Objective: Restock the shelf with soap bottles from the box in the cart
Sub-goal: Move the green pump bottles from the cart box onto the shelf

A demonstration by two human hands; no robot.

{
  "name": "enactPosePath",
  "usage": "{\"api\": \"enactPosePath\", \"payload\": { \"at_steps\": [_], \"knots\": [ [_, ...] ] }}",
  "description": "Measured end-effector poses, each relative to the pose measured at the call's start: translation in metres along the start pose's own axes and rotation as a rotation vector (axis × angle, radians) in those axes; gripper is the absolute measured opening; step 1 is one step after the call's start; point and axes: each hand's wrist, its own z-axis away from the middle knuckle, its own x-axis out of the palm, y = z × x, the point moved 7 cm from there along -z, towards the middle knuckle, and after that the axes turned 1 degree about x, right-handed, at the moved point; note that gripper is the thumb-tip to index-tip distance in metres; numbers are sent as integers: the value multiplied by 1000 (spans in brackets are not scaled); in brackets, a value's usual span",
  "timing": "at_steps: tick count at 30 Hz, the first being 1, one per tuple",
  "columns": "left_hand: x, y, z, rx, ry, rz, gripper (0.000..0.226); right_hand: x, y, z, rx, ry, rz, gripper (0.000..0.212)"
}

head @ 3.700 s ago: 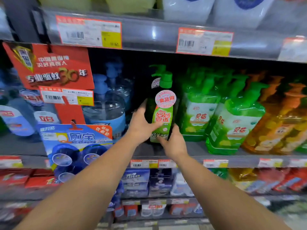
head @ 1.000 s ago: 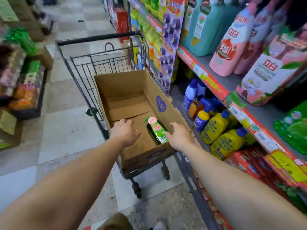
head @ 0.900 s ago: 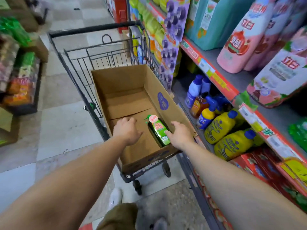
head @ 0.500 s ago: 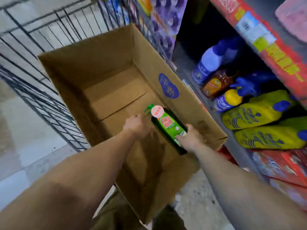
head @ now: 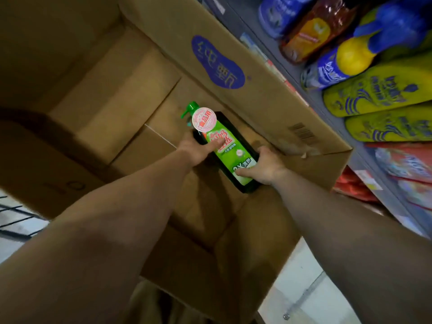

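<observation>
Both hands now grasp the dark pump soap bottle with a green label [head: 230,149] lying in the brown cardboard box [head: 264,90]. Half a second ago, the left hand [head: 198,150] hovered beside it; the right hand [head: 264,167] has curled its fingers around the base.

1. Cardboard box [head: 245,73] fills the middle of view, open at the top.
2. Soap bottle [head: 228,150] lies on its side on the box floor, close against the right wall, pump end pointing away from the person.
3. Left hand [head: 198,149] on the bottle's upper part, thumb across its label; right hand [head: 263,168] at its base end, between bottle and right wall.
4. Shelf [head: 332,108] runs along the box's right side; spray bottles [head: 383,92] lie on it.
5. Cart wires [head: 14,220] at lower left, outside the box.
</observation>
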Motion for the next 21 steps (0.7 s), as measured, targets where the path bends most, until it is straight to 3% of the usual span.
{"api": "enactPosePath", "payload": {
  "at_steps": [5, 8, 12, 17, 21],
  "knots": [
    [13, -5, -2, -58, -99, 176, 88, 5, -2, -13, -72, -146, 29, 86],
    [16, -6, 2, -77, -137, 277, 83, 8, 1, -10, -94, -158, -117, 71],
    [6, -3, 18, -55, -114, 333, 83, 9, -4, 2, -156, -147, -250, 78],
    [-20, 23, 67, 88, -28, 428, 76, -13, -21, 43, -290, -51, -257, 93],
    [-33, 71, 136, 312, 18, 411, 71, -46, -20, 100, -411, 120, -322, 98]
  ]
}}
